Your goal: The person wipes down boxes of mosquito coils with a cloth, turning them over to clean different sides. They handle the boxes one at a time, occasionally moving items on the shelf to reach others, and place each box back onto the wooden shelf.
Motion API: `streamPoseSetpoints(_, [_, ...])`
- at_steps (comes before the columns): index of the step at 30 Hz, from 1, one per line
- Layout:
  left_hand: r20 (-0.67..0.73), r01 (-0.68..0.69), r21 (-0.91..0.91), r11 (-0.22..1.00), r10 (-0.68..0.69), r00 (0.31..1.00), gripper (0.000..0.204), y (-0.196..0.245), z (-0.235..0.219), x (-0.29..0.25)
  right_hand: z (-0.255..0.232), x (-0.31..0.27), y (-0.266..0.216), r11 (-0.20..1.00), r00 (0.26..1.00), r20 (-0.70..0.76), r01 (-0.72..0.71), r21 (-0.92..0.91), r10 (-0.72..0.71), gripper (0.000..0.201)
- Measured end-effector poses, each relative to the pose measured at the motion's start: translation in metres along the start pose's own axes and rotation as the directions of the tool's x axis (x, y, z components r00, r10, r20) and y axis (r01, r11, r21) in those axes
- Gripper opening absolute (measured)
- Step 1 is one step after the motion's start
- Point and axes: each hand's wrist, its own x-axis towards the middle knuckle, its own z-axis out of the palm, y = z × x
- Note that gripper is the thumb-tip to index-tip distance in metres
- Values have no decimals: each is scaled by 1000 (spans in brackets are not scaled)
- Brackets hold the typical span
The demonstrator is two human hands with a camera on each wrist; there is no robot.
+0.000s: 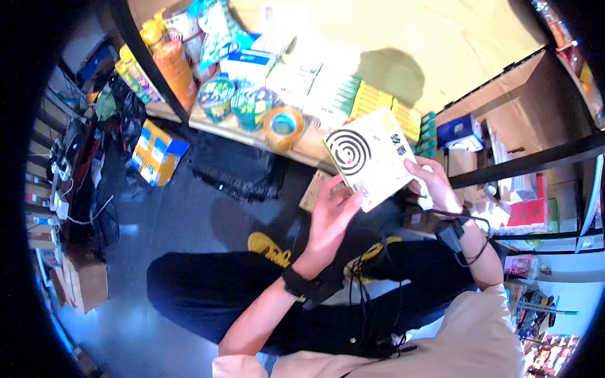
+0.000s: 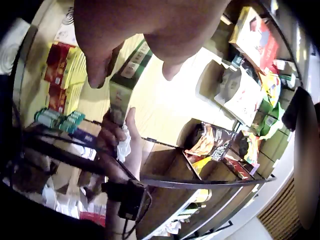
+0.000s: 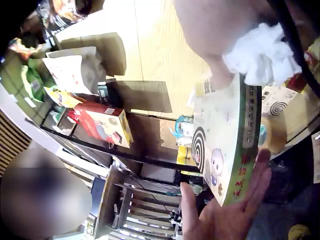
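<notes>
A white mosquito coil box (image 1: pixel 378 164) with a black spiral on its face and green sides is held tilted in front of the shelf. My right hand (image 1: pixel 435 183) grips its right edge, thumb on the printed face. A crumpled white tissue (image 3: pixel 262 55) is tucked against that hand. My left hand (image 1: pixel 334 214) is at the box's lower left edge; in the right wrist view its fingers (image 3: pixel 257 180) lie along the green side, thumb standing apart from the box. Another spiral-printed box (image 1: pixel 315 189) shows partly behind the left hand.
On the wooden shelf stand green-lidded tubs (image 1: pixel 252 104), a roll of tape (image 1: pixel 283 128), yellow packs (image 1: pixel 372 101) and orange canisters (image 1: pixel 175 72). An open cardboard box (image 1: pixel 523 94) is at the right, by a black shelf rail (image 1: pixel 535 157). A yellow carton (image 1: pixel 157 154) lies on the dark floor.
</notes>
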Motion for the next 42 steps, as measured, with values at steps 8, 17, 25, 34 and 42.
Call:
streamPoseSetpoints(8, [-64, 105, 302, 947, -90, 994, 37, -78, -20, -34, -46, -27, 73, 803, 981, 143, 191, -565, -132, 31])
streamPoseSetpoints(17, [156, -109, 883, 457, -66, 986, 47, -66, -7, -29, 1, -57, 39, 729, 836, 74, 515, -451, -544, 43])
streamPoseSetpoints(25, [229, -197, 931, 307, -70, 971, 45, -59, -3, -31, 6, -58, 60, 397, 692, 326, 667, -630, -644, 29])
streamPoseSetpoints(34, [217, -179, 927, 330, -84, 972, 33, -55, 12, -21, -30, -38, 81, 839, 873, -188, 343, -422, -451, 12])
streamPoseSetpoints(42, [145, -73, 823, 563, -84, 986, 34, -58, -6, -17, -48, -17, 134, 965, 922, -308, 261, 41, -236, 30])
